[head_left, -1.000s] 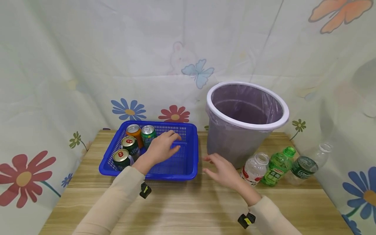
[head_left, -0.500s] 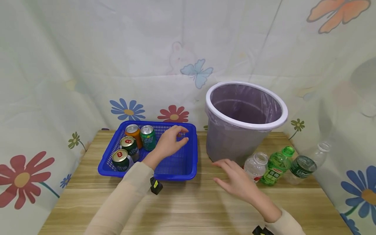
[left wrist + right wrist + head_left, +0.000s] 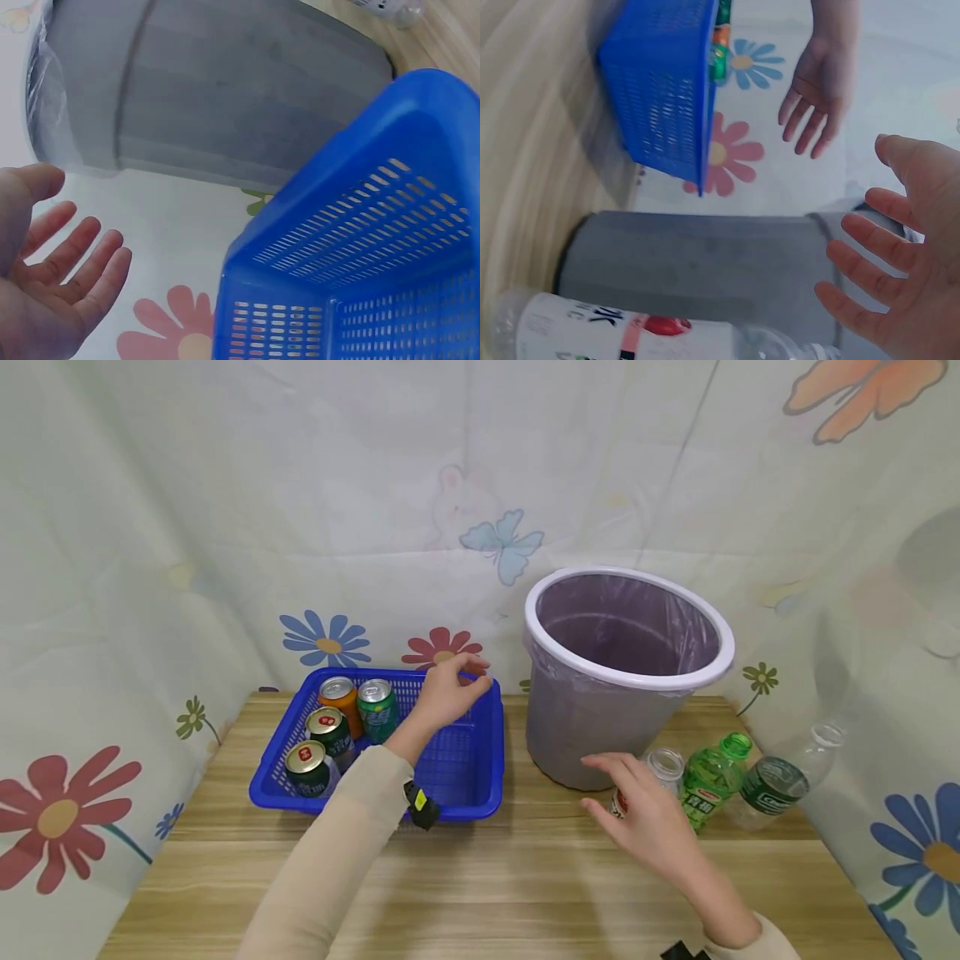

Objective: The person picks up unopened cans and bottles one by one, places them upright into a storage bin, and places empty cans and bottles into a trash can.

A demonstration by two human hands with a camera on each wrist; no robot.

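Observation:
My left hand [image 3: 447, 691] hovers over the right part of the blue basket [image 3: 495, 760], its fingers loosely bent and holding nothing. In the basket's left part stand several cans: an orange can [image 3: 341, 702], a light green can [image 3: 378, 710] and dark green cans with gold tops [image 3: 307, 758]. My right hand [image 3: 648, 814] is in the air before a clear bottle with a red and white label [image 3: 622, 330], fingers spread and nothing held. It partly hides that bottle in the head view. Beside it stand a green bottle [image 3: 711, 777] and a clear bottle with a dark green label [image 3: 776, 783].
A grey bin [image 3: 577, 735] with a white rim and a clear plastic liner stands at the back, between the basket and the bottles. The wooden table [image 3: 480, 885] backs onto a flower-printed cloth [image 3: 375, 510].
My left hand has moved away from the cans, rightward and farther back over the basket. My right hand has shifted right, from beside the basket to in front of the clear bottle.

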